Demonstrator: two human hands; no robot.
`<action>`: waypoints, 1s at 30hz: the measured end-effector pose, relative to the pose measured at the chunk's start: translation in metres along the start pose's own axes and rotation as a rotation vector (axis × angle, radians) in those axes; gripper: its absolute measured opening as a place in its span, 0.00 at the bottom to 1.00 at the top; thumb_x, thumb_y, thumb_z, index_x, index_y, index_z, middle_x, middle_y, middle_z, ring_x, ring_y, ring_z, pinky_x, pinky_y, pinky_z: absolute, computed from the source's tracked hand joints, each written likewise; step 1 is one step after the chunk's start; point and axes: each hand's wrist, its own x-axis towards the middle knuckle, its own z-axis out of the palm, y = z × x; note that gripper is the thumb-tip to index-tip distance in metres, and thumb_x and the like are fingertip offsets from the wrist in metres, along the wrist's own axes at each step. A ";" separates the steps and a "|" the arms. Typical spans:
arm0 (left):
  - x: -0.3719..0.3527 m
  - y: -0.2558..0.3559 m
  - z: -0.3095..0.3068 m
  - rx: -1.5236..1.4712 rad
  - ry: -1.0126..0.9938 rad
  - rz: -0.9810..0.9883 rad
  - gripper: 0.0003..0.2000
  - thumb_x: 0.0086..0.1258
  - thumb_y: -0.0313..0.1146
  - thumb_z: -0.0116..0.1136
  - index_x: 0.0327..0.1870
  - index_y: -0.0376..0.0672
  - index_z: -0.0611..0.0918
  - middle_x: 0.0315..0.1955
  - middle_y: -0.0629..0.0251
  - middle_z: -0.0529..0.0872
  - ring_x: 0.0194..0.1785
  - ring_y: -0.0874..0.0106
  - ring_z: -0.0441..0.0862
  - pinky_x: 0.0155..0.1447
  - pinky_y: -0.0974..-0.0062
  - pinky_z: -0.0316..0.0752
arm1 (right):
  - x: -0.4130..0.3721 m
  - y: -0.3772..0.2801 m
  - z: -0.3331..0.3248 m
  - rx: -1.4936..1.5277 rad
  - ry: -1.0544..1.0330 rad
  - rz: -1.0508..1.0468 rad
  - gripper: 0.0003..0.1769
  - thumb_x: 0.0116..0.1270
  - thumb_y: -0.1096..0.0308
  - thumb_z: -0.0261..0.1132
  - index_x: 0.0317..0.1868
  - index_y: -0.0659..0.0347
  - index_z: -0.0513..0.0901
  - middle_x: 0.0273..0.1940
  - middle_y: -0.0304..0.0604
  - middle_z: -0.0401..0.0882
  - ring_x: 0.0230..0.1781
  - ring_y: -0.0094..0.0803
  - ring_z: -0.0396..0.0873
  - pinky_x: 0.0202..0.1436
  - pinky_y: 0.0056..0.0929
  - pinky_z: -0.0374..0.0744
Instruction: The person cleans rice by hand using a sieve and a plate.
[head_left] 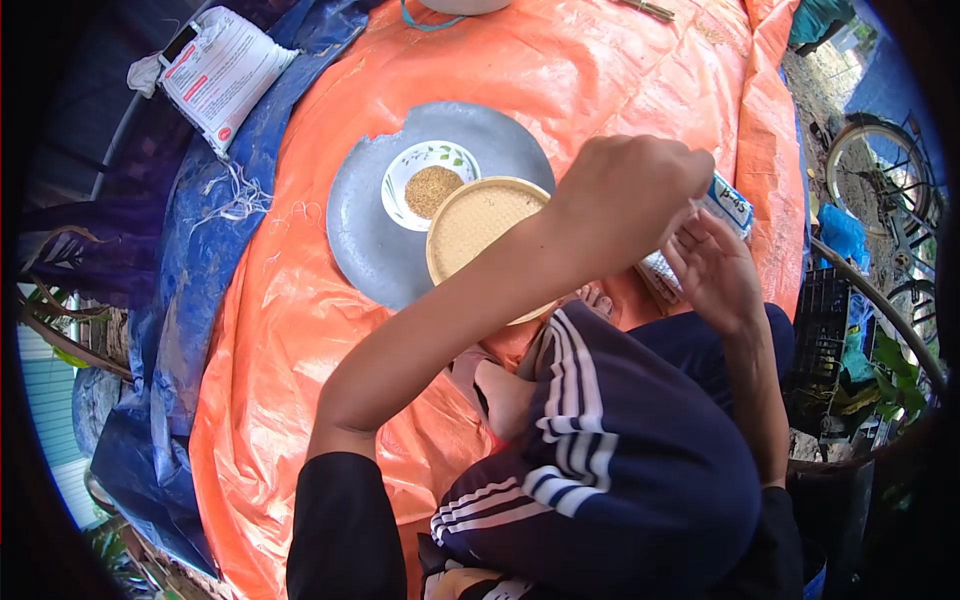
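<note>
My left hand [640,200] reaches across to the right, its fingers curled closed; whatever they hold is hidden. Just below it, my right hand [715,265] is palm up with its fingers loosely apart, close to the left fingertips. Behind the hands lies a blue-labelled packet [731,205], partly covered. To the left, a grey round tray [365,215] with a broken edge carries a white bowl [399,168] with a leaf pattern, holding brown grains [431,190]. A round beige woven tray [480,222] overlaps the grey tray's right side, partly hidden by my left forearm.
An orange tarp [270,430] lies over a blue tarp [190,300]. A white sack [222,75] is at the upper left. My crossed legs are in front. A black crate [818,330] and a bicycle [885,165] stand at the right.
</note>
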 end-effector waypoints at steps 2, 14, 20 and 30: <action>-0.031 -0.024 -0.009 0.016 0.025 -0.324 0.09 0.65 0.35 0.65 0.38 0.41 0.81 0.30 0.60 0.86 0.37 0.58 0.86 0.42 0.59 0.79 | -0.009 0.008 -0.014 -0.026 0.158 0.000 0.28 0.80 0.59 0.52 0.67 0.76 0.68 0.66 0.56 0.73 0.69 0.41 0.72 0.74 0.35 0.72; -0.273 -0.126 0.027 0.487 -0.259 -1.377 0.17 0.74 0.41 0.58 0.46 0.32 0.79 0.39 0.42 0.87 0.45 0.45 0.86 0.51 0.52 0.81 | -0.054 0.013 -0.085 -0.042 0.382 -0.121 0.30 0.80 0.60 0.53 0.69 0.79 0.66 0.67 0.61 0.71 0.72 0.45 0.69 0.77 0.36 0.69; -0.289 -0.138 0.025 0.450 -0.187 -1.253 0.13 0.74 0.35 0.56 0.41 0.30 0.81 0.36 0.42 0.87 0.41 0.45 0.86 0.47 0.52 0.79 | -0.044 0.018 -0.076 -0.090 0.304 -0.105 0.30 0.79 0.60 0.53 0.69 0.80 0.66 0.67 0.63 0.70 0.72 0.47 0.70 0.76 0.37 0.70; -0.324 -0.131 -0.007 0.169 0.213 -1.282 0.14 0.71 0.33 0.58 0.28 0.31 0.75 0.20 0.50 0.82 0.23 0.61 0.81 0.33 0.62 0.74 | -0.036 0.025 -0.069 -0.086 0.290 -0.105 0.29 0.79 0.61 0.53 0.69 0.78 0.66 0.67 0.61 0.72 0.71 0.45 0.71 0.76 0.36 0.71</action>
